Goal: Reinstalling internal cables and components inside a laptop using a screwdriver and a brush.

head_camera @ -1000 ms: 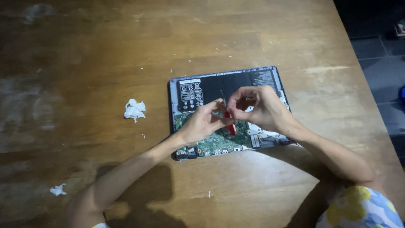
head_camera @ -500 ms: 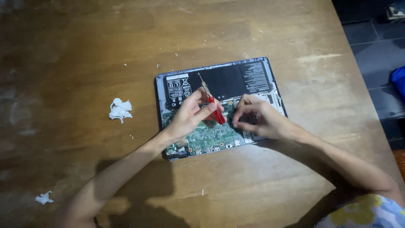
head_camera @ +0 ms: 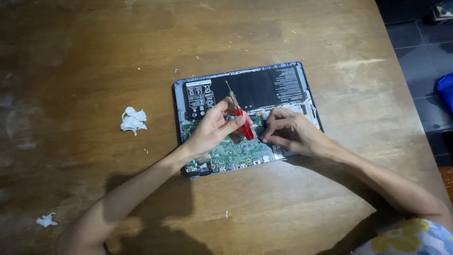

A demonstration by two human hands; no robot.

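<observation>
An opened laptop (head_camera: 309, 101) lies bottom-up on the wooden table, showing a black battery (head_camera: 257, 87) and a green circuit board (head_camera: 236, 153). My left hand (head_camera: 212, 130) holds a small red-handled screwdriver (head_camera: 239, 113), its metal tip pointing up and away over the battery. My right hand (head_camera: 290, 132) rests on the board just right of the screwdriver, fingertips pressed down on a spot by the board's edge; whether it pinches anything is hidden.
A crumpled white tissue (head_camera: 133, 120) lies left of the laptop, and a smaller scrap (head_camera: 46, 220) sits near the front left. The table's right edge (head_camera: 401, 75) drops to a dark tiled floor with a blue object (head_camera: 446, 89).
My hands have separated: the left took the screwdriver and tilted its tip up over the battery, while the right lowered onto the board. The view shifted slightly.
</observation>
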